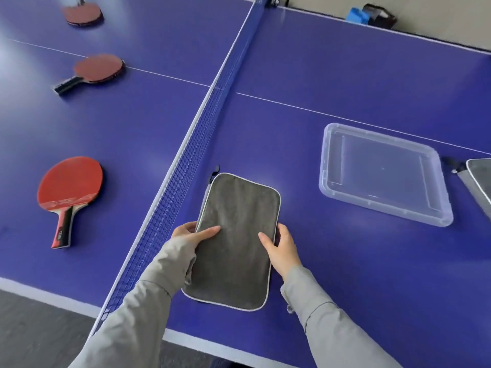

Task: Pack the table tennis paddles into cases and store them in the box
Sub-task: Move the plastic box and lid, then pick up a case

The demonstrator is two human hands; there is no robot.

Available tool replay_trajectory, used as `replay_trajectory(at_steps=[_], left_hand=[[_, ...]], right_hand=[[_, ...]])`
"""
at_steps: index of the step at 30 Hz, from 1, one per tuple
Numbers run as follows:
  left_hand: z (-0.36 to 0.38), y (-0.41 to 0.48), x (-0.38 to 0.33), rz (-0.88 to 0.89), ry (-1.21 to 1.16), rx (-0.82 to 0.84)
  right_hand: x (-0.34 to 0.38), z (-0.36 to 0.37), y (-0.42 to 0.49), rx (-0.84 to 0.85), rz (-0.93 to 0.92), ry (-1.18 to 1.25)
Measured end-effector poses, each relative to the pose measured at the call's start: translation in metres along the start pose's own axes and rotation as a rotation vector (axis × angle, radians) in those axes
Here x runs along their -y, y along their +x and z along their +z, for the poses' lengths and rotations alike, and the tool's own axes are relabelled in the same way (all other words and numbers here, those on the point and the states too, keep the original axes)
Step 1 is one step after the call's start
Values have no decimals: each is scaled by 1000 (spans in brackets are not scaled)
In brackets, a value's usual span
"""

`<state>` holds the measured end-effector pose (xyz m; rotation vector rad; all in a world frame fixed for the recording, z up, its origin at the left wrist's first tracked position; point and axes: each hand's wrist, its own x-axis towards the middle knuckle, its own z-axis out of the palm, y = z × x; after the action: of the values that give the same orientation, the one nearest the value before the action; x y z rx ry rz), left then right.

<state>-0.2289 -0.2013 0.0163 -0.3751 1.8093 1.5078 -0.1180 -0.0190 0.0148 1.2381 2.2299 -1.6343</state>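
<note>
A grey paddle case (236, 235) with a pale edge lies just right of the net, and both hands hold it by its long sides. My left hand (191, 235) grips the left edge with the thumb on top. My right hand (281, 248) grips the right edge the same way. Left of the net lie three red paddles: a near paddle (70, 185), a middle paddle (99, 68) and a far paddle (83, 14). A clear plastic box (329, 191) stands to the right with nothing inside. Whether the case holds a paddle cannot be told.
The blue net (210, 107) runs from the near edge to the far side, splitting the blue table (345, 75). A second grey case (481, 176) shows partly at the right edge. Blue and black items (372, 15) sit beyond the far table edge.
</note>
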Motion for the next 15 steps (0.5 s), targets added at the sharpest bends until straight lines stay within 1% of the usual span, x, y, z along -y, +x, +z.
replay_trajectory(at_steps=[2,4,7,10,12,14,15], left_hand=[[11,-11,-16,12,-15,109],[25,-21,-29,51,-30,165],[55,-33,-41,75,-120,146],[92,-50,-44,54,-275,121],[122,-64,-39,-5,-371,140],[157,-82,-27,-52,-424,174],[174,-92,-21,-73,-468,190]], right_hand=[[9,-23,-2,-4,-51,27],[18,-51,-4,-20,-110,67],[19,-90,-15,-113,-184,210],[1,-123,-39,-256,-119,479],[-18,-141,-57,-249,-47,680],[-33,-159,-74,-170,-13,886],[-39,-168,-82,-135,-16,941]])
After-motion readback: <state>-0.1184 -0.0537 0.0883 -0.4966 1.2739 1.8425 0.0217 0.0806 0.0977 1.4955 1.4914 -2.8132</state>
